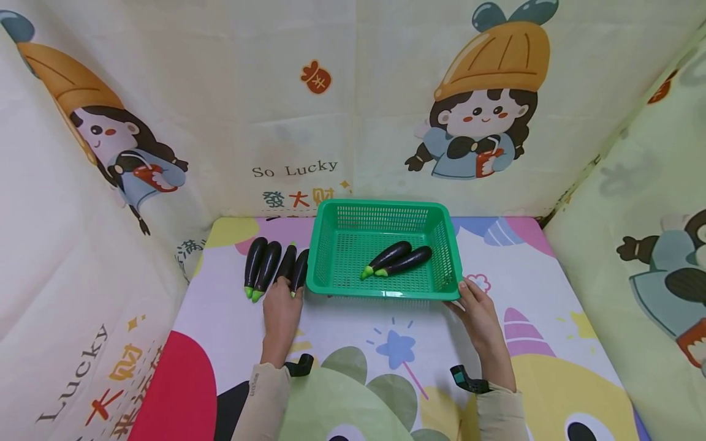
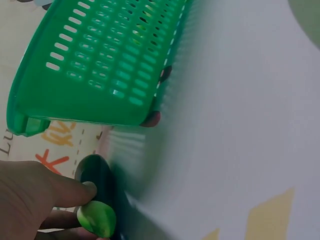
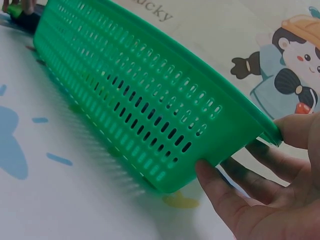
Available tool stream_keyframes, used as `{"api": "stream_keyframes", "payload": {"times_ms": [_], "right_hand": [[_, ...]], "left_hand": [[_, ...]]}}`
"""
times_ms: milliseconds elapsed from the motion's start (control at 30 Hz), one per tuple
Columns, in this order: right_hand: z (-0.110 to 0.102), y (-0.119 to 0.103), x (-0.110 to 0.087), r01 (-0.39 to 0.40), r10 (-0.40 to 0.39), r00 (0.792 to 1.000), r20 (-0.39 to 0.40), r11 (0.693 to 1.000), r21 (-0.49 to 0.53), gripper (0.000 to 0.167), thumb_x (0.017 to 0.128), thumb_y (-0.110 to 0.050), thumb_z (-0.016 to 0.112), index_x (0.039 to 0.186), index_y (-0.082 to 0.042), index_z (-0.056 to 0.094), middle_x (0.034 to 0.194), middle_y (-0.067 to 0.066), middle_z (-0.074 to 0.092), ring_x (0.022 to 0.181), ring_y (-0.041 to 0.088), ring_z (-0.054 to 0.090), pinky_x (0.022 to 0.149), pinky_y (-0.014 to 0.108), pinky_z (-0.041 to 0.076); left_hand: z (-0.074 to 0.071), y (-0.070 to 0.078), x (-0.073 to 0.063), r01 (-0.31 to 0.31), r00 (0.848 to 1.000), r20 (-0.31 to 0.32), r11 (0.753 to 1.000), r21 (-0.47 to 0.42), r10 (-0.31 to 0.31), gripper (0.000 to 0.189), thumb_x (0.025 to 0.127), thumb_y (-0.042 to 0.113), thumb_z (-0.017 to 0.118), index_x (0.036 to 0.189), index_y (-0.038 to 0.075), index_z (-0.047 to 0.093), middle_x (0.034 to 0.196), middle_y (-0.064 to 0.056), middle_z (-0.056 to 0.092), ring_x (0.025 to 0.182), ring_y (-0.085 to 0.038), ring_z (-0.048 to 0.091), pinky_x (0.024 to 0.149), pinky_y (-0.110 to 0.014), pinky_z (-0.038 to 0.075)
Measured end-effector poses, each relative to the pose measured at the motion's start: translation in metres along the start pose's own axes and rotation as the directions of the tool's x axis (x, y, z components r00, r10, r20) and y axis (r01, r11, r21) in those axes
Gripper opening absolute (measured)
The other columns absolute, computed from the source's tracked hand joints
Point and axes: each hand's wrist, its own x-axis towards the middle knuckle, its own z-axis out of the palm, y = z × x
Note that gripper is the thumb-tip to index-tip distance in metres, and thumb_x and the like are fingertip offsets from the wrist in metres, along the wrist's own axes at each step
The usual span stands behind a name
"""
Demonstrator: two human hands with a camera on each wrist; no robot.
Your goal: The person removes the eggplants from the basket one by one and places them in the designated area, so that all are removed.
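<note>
1. Clearly, the left hand (image 1: pixel 281 309) is closed lightly around one eggplant (image 1: pixel 300 269), thumb on one side and fingers on the other, right by its green cap (image 2: pixel 97 220)

2. From where I stand, that eggplant lies just left of the green basket (image 1: pixel 353 292), cap towards the person, its long axis running away from them, roughly along the basket's short left side; whether it touches the basket I can't tell

3. To my eye, everything turns on that rim: it stands between the held eggplant and the basket's floor, where two more eggplants (image 1: pixel 388 257) lie slantwise, and the left hand is much the nearer one

4. Over at the near right corner, the right hand (image 1: pixel 477 306) grips the basket, thumb on the rim and fingers bent underneath

5. Looking from the head, I see the basket's contents plainly, plus a neighbouring eggplant (image 1: pixel 286 263) and a leftmost pair (image 1: pixel 259 269), but the hand's back covers much of the pinch; the left wrist view shows thumb and cap together, while the right wrist view alone reveals a fingertip pressed against the slotted wall (image 3: pixel 135 105)
</note>
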Motion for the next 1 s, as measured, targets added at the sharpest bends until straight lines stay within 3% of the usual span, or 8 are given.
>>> {"api": "stream_keyframes", "payload": {"times_ms": [500,1000], "right_hand": [[-0.0002,0.0009,0.0006,0.005,-0.005,1.0,-0.001,1.0,0.0,0.064,0.109,-0.042,0.049,0.161,-0.007,0.037,0.146,-0.002,0.049,0.121,0.002,0.06,0.096,0.019,0.056],[-0.0002,0.0012,0.001,-0.001,0.001,1.0,-0.012,1.0,-0.006,0.064,0.109,-0.042,0.049,0.161,-0.007,0.037,0.143,-0.006,0.052,0.122,0.003,0.06,0.095,0.019,0.056]], "left_hand": [[0.003,0.0031,-0.0016,0.038,0.997,0.054,0.974,0.224,-0.051,0.041,0.098,0.025,0.071,0.118,-0.009,0.06,0.097,-0.03,0.07,0.083,-0.046,0.07,0.065,-0.057,0.055],[0.0011,0.0028,-0.0042,0.058,0.998,0.02,0.962,0.265,-0.065,0.04,0.098,0.032,0.069,0.109,-0.006,0.061,0.095,-0.029,0.071,0.082,-0.049,0.069,0.062,-0.06,0.053]]}}
